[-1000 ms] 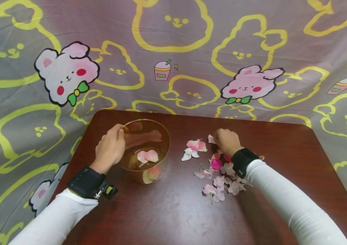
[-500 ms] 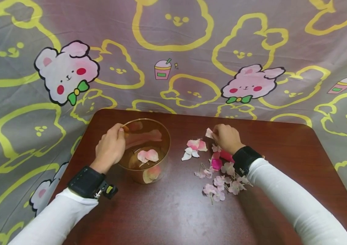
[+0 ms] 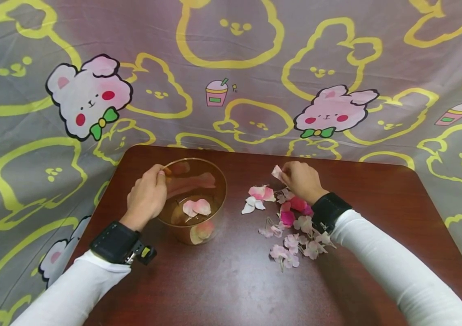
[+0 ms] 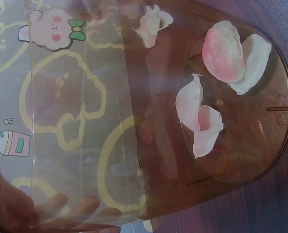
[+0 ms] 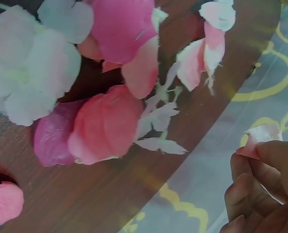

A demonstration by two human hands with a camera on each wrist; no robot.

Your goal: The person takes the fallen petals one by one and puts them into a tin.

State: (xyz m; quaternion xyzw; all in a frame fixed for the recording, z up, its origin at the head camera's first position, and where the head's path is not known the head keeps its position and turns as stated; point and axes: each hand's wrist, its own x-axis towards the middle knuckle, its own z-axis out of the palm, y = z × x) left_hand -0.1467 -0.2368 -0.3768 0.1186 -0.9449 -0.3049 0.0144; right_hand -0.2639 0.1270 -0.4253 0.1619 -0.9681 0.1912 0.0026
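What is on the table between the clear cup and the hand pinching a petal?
In the head view, loose petals lie between the cup and the right hand.

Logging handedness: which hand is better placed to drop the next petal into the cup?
Right. The right hand already pinches a petal above the table, lifted clear of the petal pile. The left hand grips the cup by its rim, likely steadying it.

Nothing could be read anywhere — no words, numbers or brand marks. The cloth [image 3: 231, 68] behind the table carried only pictures: rabbits, drink cups, yellow outlines. The black wrist straps [image 3: 114, 242] showed no lettering either — too small to tell.
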